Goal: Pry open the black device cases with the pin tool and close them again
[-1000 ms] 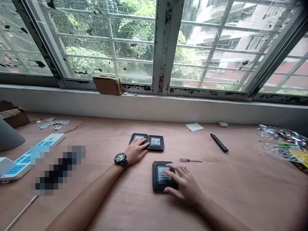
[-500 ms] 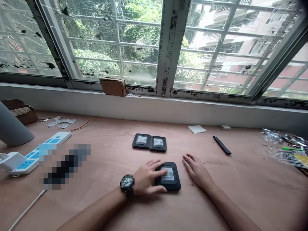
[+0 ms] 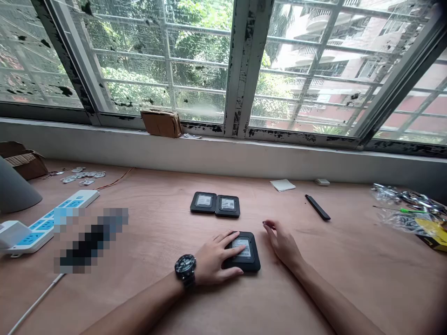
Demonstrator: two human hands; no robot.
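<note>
My left hand (image 3: 216,260), wearing a black wristwatch (image 3: 186,266), lies across the left part of a flat black square case (image 3: 252,260) with a white label. Its fingers are spread over the top, and the thumb reaches along the near left side. Just right of the case, my right hand (image 3: 283,244) rests on the table, thumb and forefinger pinched together. Something tiny and dark may be at those fingertips; it is too small to name. Farther back, two similar labelled black cases (image 3: 203,203) lie side by side.
A white power strip (image 3: 52,218) and a blurred-out patch are at the left, near a grey cone-shaped object (image 3: 16,186). Toward the right lie a black bar (image 3: 317,207), a white paper square (image 3: 282,185), and plastic bags (image 3: 407,218) with a green-handled screwdriver (image 3: 412,211).
My right hand's fingers have curled from a looser spread into a pinch, lifting slightly. My left hand stays on the case. The whole view has shifted a little.
</note>
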